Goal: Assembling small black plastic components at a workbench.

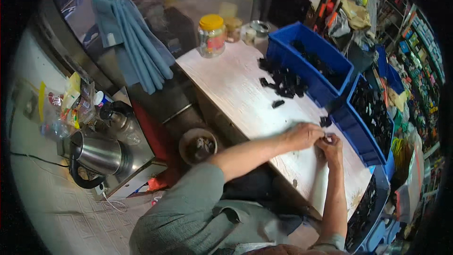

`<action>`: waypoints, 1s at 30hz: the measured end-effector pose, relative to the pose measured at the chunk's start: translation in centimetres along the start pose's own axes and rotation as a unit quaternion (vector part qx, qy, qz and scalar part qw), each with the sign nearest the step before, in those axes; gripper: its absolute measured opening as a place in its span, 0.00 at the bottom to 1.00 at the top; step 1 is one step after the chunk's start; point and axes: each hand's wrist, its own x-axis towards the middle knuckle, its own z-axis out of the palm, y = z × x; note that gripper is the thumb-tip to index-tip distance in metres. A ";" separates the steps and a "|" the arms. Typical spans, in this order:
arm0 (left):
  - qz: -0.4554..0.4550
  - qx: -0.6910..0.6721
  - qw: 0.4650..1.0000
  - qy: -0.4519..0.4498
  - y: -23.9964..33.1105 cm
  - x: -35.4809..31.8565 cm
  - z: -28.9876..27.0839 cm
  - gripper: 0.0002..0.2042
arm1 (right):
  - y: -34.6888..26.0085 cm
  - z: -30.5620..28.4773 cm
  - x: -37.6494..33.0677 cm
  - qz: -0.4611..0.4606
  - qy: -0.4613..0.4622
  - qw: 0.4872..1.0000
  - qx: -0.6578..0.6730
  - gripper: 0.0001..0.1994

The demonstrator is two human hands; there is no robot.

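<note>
Over the right part of the pale wooden table [231, 82], my two hands meet with their fingertips together. My left hand [303, 136] is closed in a pinch, its forearm reaching across from the left. Facing it, my right hand [331, 148] is closed too, thumb and fingers bent. A tiny light-coloured bit shows between the fingertips, too small to name. Just beyond them lies a small black plastic piece [325, 121]. Farther off, a loose heap of black pieces [285, 81] spreads beside the blue bin, with a single black piece [278, 104] nearer me.
Two blue bins, a far one [306, 49] and a near one [365, 134], hold black pieces along the table's right side. A yellow-lidded jar [212, 38] stands at the far edge. At left are a steel kettle [96, 153] and a waste bucket [185, 146].
</note>
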 end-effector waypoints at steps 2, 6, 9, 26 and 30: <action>0.001 0.010 0.999 -0.041 -0.1 -0.3 -1.1 0.05 | 0.0 0.4 -0.3 -0.036 -0.001 0.999 -0.016 0.16; 0.088 0.187 0.975 -0.080 1.0 -0.8 -4.3 0.02 | -2.7 0.7 -1.6 0.038 -0.034 0.999 -0.009 0.16; 0.075 0.184 0.977 -0.076 1.3 -1.2 -3.8 0.08 | -2.6 0.8 -1.2 0.032 -0.029 0.999 0.009 0.16; -0.123 0.354 0.927 -0.003 -7.0 -2.7 -13.4 0.10 | 3.6 -10.0 -6.6 0.110 0.216 0.955 0.170 0.12; -0.157 0.255 0.954 -0.018 -6.3 -1.2 -12.9 0.11 | 6.3 -17.3 -7.5 0.144 0.425 0.868 0.212 0.15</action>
